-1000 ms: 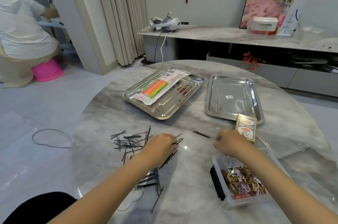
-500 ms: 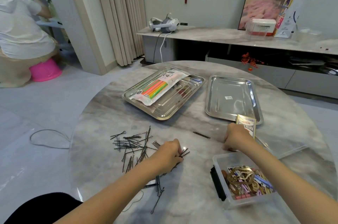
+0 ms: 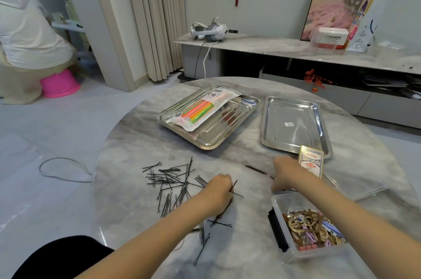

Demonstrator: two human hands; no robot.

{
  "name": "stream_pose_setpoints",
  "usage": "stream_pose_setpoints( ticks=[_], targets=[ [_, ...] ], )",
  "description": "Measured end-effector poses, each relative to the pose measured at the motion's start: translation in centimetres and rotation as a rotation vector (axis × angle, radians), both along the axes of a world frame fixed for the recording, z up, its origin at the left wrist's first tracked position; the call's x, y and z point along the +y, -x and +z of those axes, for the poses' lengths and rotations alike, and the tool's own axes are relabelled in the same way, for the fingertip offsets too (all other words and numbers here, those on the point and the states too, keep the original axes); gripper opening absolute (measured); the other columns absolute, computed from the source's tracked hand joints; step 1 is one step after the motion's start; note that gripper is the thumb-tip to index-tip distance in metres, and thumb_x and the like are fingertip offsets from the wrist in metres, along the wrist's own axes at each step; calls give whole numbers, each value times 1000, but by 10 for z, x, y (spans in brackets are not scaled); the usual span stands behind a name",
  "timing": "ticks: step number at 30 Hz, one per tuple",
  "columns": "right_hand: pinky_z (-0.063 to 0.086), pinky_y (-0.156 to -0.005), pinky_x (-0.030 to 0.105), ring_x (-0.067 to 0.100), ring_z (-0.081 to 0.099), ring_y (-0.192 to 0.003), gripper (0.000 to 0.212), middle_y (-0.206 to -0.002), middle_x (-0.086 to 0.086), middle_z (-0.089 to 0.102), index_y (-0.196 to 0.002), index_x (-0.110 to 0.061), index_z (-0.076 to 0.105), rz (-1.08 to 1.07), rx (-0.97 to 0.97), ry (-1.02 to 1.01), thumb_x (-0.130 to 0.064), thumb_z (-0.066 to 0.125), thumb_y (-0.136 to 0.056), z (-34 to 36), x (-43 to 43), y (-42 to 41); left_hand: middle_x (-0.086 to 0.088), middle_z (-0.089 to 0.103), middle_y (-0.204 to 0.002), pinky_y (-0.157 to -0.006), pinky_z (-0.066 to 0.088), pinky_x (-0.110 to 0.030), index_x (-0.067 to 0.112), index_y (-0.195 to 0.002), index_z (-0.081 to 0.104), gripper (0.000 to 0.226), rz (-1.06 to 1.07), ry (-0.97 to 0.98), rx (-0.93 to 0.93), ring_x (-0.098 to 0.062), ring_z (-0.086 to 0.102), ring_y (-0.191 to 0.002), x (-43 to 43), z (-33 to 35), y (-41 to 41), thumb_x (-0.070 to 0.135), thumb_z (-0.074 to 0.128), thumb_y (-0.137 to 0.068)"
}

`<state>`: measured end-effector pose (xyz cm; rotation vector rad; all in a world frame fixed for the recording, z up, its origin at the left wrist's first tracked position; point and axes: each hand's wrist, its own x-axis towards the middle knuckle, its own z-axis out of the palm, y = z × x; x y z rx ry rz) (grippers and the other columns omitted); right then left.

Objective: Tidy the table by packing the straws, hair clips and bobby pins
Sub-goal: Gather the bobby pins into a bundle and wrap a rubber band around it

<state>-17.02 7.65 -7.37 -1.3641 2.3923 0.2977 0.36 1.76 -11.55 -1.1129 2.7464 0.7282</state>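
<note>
Bobby pins (image 3: 173,181): loose black scatter on the left half of the bench (image 3: 141,137), with more under your forearm. Light, springy wire, likely slick on the marble; rake several together and pinch them at mid-length.
Left hand (image 3: 217,192): knuckles up, fingers curled round a small bunch, ends poking out to the right.
Straws (image 3: 200,110): soft packet, light, already lying in the far tray (image 3: 206,146).
Stray pins (image 3: 255,169): just beside your right hand (image 3: 287,172), which arches fingertips-down onto the bench; whether it pinches anything cannot be told.
Hair clips (image 3: 307,228): heaped in the clear box (image 3: 323,256), near right.
</note>
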Motion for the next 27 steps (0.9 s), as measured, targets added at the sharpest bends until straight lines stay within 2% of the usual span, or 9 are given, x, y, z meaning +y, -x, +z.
stream_pose_setpoints(
  ticks=[2, 4, 6, 9, 12, 16, 22, 24, 27],
  targets=[
    [37, -45, 20, 17, 51, -62, 22, -63, 1, 48, -60, -13, 43, -51, -98, 54, -15, 63, -67, 0, 1, 1, -12, 55, -99, -72, 46, -27, 3, -97, 56, 10, 172, -196, 129, -24, 57, -90, -6, 7, -2, 9, 49, -94],
    [42, -54, 23, 19, 54, -58, 19, -61, 5, 56, -58, -11, 48, -153, -302, 207, -12, 62, -70, 2, 3, 1, -10, 54, -91, -56, 50, -16, 5, -85, 52, 10, 453, -589, 383, -22, 62, -81, -9, 14, -2, 7, 50, -95],
    [53, -61, 25, 19, 63, -59, 13, -68, 10, 63, -67, -9, 54, -290, -617, 394, -6, 63, -76, 9, 5, -4, -12, 52, -83, -54, 53, -14, 1, -78, 47, 18, 670, -1065, 650, -19, 59, -72, -8, 26, 0, 0, 45, -96],
    [59, -73, 25, 21, 70, -71, 2, -79, 13, 63, -83, -1, 61, -337, -988, 441, -1, 62, -85, 30, 15, -20, -12, 53, -76, -56, 52, -18, -2, -76, 52, 28, 800, -1443, 820, -17, 53, -70, -5, 38, 1, -1, 35, -99],
    [58, -70, 19, 22, 69, -77, 7, -85, 15, 64, -90, 6, 65, -324, -1100, 482, 2, 62, -85, 41, 24, -31, -11, 61, -69, -47, 53, -17, -3, -82, 52, 26, 793, -1516, 799, -16, 60, -62, 4, 42, 3, 0, 34, -100],
    [58, -66, 17, 18, 66, -70, 15, -84, 17, 66, -94, 14, 65, -384, -1149, 525, 3, 65, -84, 41, 32, -35, -8, 65, -55, -48, 54, -18, -2, -84, 51, 23, 768, -1490, 807, -14, 66, -49, 18, 43, 4, -2, 34, -99],
    [57, -62, 17, 13, 65, -59, 14, -73, 13, 66, -85, 4, 69, -481, -1269, 510, -8, 62, -89, 40, 36, -38, -16, 52, -76, -39, 51, -21, -6, -79, 52, 32, 1045, -1674, 980, -19, 51, -66, 12, 43, 4, 1, 30, -101],
    [53, -58, 15, 9, 63, -58, 16, -72, 7, 65, -81, -3, 69, -381, -1171, 517, -13, 61, -91, 38, 35, -44, -17, 52, -77, -38, 50, -21, -6, -83, 50, 30, 1100, -1689, 1001, -19, 51, -64, 9, 40, 4, 2, 28, -102],
    [44, -51, 11, 3, 58, -56, 16, -69, -1, 66, -77, -9, 71, -158, -879, 573, -20, 66, -88, 36, 31, -53, -19, 56, -71, -37, 49, -18, -9, -86, 50, 30, 1091, -1716, 984, -18, 55, -52, 10, 37, 5, 3, 27, -102]
  ],
)
